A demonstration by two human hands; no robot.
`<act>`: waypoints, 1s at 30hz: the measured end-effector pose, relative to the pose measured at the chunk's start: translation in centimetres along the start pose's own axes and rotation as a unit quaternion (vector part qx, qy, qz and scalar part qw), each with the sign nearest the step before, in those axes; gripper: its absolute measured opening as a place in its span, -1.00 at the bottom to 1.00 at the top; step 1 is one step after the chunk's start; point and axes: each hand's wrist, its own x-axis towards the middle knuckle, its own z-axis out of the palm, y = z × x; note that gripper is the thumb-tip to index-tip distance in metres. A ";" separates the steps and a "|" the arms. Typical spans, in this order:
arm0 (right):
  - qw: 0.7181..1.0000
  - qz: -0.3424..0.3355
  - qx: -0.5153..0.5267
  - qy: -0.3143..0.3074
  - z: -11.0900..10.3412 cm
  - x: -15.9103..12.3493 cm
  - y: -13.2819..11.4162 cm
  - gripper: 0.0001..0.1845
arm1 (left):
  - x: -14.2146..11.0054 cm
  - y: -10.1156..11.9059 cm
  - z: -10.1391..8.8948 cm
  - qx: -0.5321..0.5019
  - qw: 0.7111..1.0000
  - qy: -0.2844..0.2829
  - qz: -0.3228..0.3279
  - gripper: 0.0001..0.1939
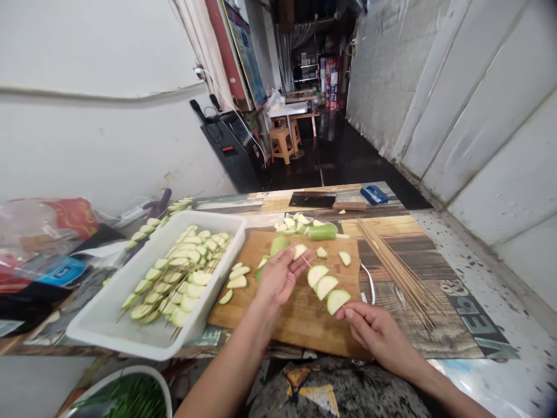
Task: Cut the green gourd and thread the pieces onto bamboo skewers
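Observation:
My right hand (376, 331) pinches the lower end of a thin bamboo skewer that carries three half-round zucchini slices (326, 286). At the skewer's upper end, my left hand (281, 273) grips another zucchini slice (300, 251) between thumb and fingers, at or against the tip. Both hands are above a wooden cutting board (278, 322). Loose zucchini slices (237, 282) lie on the board left of my left hand, and two more rest toward its right side. Behind my left hand stands a cut zucchini piece (278, 246), partly hidden.
Left of the board sits a white plastic tray (174, 342) of filled skewers. Bare bamboo skewers (398, 270) lie at the right. A cleaver (313, 200) and a blue box (374, 195) are at the far edge. A bowl of green vegetables (134, 400) stands below left.

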 end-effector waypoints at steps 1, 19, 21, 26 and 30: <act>1.000 0.000 -0.001 0.002 0.0 -0.1 0.0 -0.59 | 0.0 -0.1 0.0 0.003 1.000 -0.001 0.004 -0.88; 1.000 0.000 0.008 0.002 -0.1 -0.1 0.2 -0.60 | -0.2 -0.3 0.1 0.056 0.998 -0.020 -0.005 -0.88; 1.000 0.004 0.008 0.001 -0.1 0.0 0.1 -0.60 | -0.1 -0.3 0.1 0.056 0.998 -0.021 -0.009 -0.88; 1.000 0.012 0.009 0.006 0.0 0.0 -0.1 -0.60 | -0.2 -0.2 0.2 0.059 0.997 -0.024 -0.035 -0.91; 1.000 0.009 0.013 0.008 0.0 0.0 -0.2 -0.60 | -0.4 -0.2 0.3 0.058 0.996 -0.030 -0.058 -0.91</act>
